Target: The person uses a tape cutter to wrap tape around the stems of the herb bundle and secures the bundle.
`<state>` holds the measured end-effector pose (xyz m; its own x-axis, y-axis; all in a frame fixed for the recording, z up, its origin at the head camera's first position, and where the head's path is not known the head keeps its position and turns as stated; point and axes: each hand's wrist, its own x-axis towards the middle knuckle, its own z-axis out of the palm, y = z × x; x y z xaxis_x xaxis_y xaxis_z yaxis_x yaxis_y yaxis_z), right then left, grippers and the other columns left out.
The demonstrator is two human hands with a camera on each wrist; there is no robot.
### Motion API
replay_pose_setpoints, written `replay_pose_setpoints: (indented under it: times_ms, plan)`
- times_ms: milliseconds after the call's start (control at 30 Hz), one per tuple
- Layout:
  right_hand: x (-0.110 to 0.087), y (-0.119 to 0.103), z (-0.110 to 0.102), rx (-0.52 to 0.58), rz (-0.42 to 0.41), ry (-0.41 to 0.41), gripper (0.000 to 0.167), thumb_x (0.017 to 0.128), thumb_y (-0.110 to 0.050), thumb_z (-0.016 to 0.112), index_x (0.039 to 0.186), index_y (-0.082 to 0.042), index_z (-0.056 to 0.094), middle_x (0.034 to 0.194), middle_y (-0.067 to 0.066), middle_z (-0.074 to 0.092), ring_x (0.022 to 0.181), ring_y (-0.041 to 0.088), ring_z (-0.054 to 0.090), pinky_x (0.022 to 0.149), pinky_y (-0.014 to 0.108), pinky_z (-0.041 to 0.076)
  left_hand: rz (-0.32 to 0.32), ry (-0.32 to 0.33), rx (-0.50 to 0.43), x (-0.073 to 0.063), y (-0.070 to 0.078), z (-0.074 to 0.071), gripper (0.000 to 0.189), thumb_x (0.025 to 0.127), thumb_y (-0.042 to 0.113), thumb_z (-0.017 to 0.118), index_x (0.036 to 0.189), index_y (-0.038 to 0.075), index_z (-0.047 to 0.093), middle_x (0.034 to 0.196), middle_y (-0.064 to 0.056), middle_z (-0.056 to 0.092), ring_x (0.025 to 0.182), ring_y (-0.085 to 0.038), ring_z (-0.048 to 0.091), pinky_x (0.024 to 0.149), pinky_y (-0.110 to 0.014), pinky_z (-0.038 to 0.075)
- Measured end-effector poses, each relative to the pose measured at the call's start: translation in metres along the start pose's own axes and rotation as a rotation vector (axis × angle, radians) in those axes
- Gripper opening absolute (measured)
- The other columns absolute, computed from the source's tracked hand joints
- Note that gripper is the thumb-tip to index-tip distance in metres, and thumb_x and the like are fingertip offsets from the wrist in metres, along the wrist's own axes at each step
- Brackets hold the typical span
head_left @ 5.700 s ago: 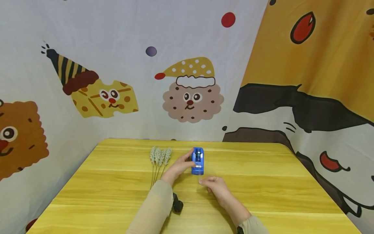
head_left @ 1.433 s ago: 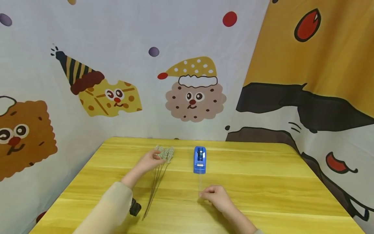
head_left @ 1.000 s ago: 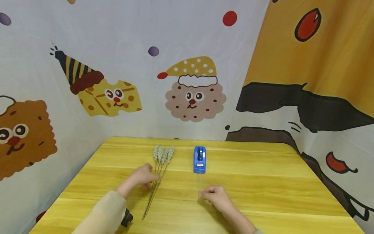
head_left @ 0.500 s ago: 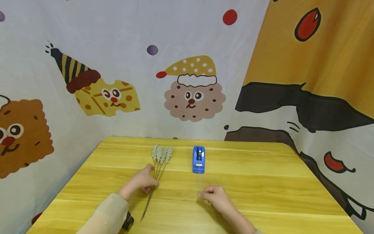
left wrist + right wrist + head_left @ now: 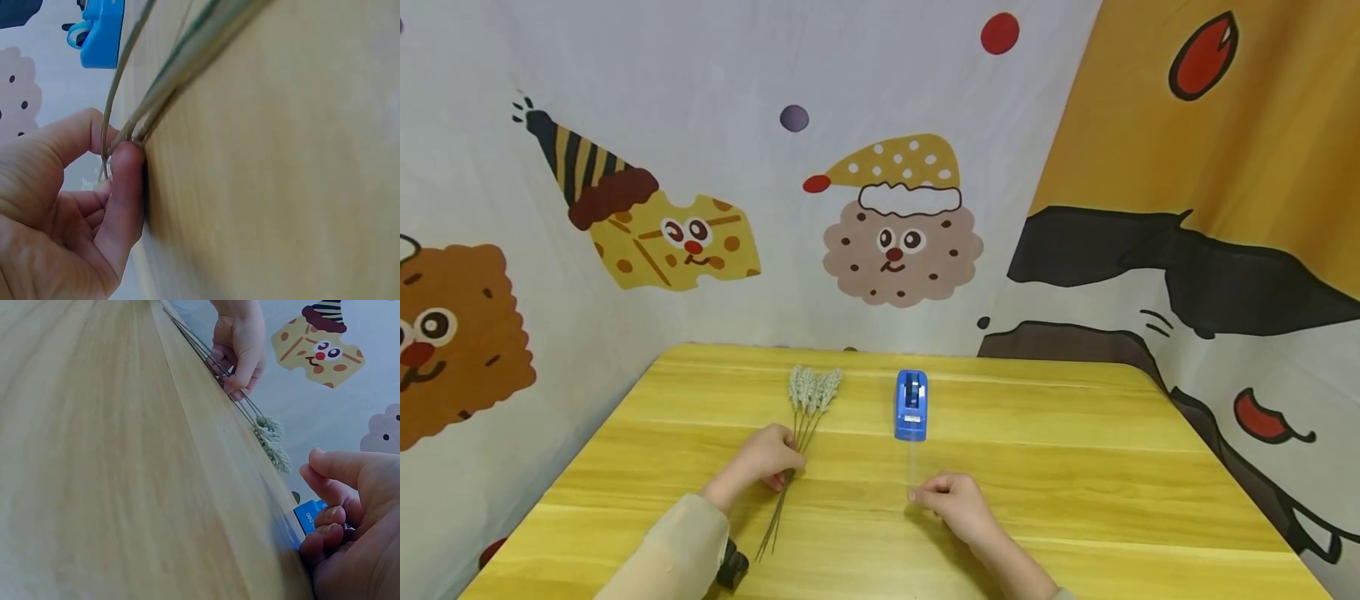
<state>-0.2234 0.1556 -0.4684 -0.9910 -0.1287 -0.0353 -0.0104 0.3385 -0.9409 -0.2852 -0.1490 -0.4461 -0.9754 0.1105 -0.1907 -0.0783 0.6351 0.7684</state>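
Note:
My left hand pinches a small bunch of dried flowers by the stems, just below their middle. Their pale grey-green, wheat-like heads point to the back of the table. In the left wrist view, the thin stems pass between thumb and forefinger. Right of the bunch stands a blue tape dispenser. From its front a strip of clear tape runs toward me, its free end pinched between the thumb and forefinger of my right hand. The right wrist view shows the flower heads beyond that hand.
The wooden table has light yellow grain. Behind it hangs a curtain printed with cartoon food figures. A black wrist device sits by the left sleeve.
Earlier my left hand held the dispenser; it let go, moved left to the flower heads, then down to the stems, and now grips them. My right hand drew the tape out toward me.

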Motion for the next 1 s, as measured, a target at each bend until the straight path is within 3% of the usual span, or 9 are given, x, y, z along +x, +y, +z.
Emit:
replay_pose_setpoints:
  times_ms: [167,533,1000]
  plan:
    - [0.0019,0.0017,-0.0001,-0.006,0.014,0.009,0.018,0.081,-0.015,0.075,0.082,0.003,0.073,0.074,-0.001,0.057,0.066,0.015,0.049,0.055,0.024,0.042,0.009,0.033,0.051,0.0012,0.0025,0.0017,0.037,0.074,0.004,0.067,0.055,0.015,0.036,0.046,-0.001,0.042,0.038,-0.015,0.047,0.04,-0.031,0.05]
    - [0.0012,0.0014,0.0011,-0.012,0.008,0.013,0.018,0.08,-0.016,0.077,0.082,0.002,0.074,0.072,-0.002,0.054,0.061,0.012,0.046,0.051,0.021,0.039,0.025,0.055,0.139,0.0024,0.0011,0.0051,0.036,0.072,0.006,0.067,0.049,0.015,0.039,0.041,0.0,0.043,0.036,-0.017,0.049,0.038,-0.031,0.049]
    - [-0.001,-0.0003,-0.0009,0.017,-0.002,-0.005,0.019,0.079,-0.017,0.077,0.079,0.001,0.073,0.073,-0.001,0.058,0.061,0.012,0.047,0.05,0.022,0.039,0.035,0.058,0.117,-0.0016,0.0072,0.0023,0.036,0.073,0.008,0.067,0.05,0.014,0.04,0.043,-0.004,0.047,0.038,-0.02,0.051,0.04,-0.032,0.05]
